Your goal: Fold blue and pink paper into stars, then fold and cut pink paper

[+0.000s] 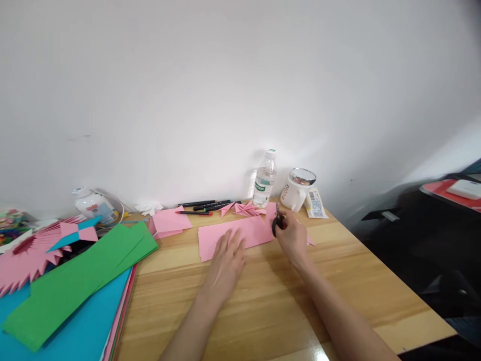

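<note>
Pink paper strips [255, 231] lie on the wooden table, and my left hand [227, 253] rests flat on them with its fingers stretched out. My right hand [293, 235] is closed around a pair of scissors [278, 223] with black handles, at the right end of the strips. The blades point toward the wall, and how far apart they are I cannot tell. Another pink piece [269, 211] shows just behind the scissors. Folded pink paper shapes [246, 209] sit behind the strips. A small pink scrap [310, 240] lies beside my right hand.
A water bottle [265, 180], a white mug [296, 190] and a small packet [315, 204] stand along the wall. Several pens [205, 204] and pink sheets [171, 221] lie left of them. Green strips [82, 281] top blue sheets [101, 321]. A white bottle [93, 204] is behind.
</note>
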